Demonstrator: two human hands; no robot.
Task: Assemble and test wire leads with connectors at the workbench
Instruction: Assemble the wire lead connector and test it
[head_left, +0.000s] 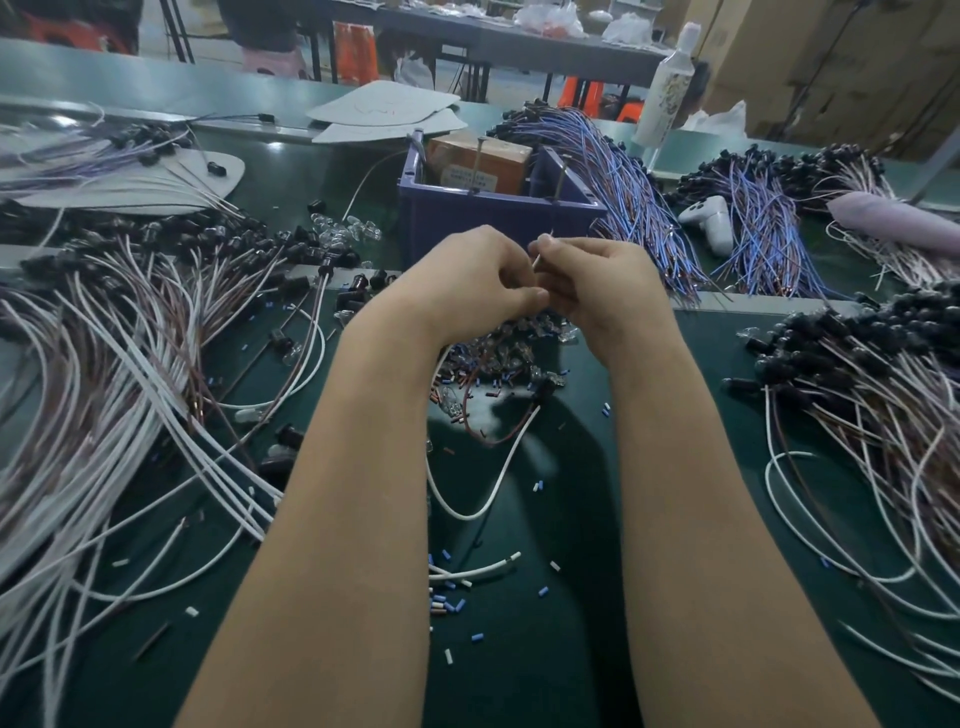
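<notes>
Left hand (467, 283): curling its fingers, pinching a thin wire (535, 263).
Right hand (597, 288): fingers curling, pinching the same wire.
Place: both hands are meeting just before the bin (498, 218).

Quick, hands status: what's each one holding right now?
Left hand: closed, pinching a thin wire where the two hands meet.
Right hand: closed, pinching the same wire; anything else is hidden.

Bare forearms (337, 493), bare left grip (467, 283), right grip (602, 291)

wire lead (466, 517) | white, brown | slack loop | tip probably pinched
</notes>
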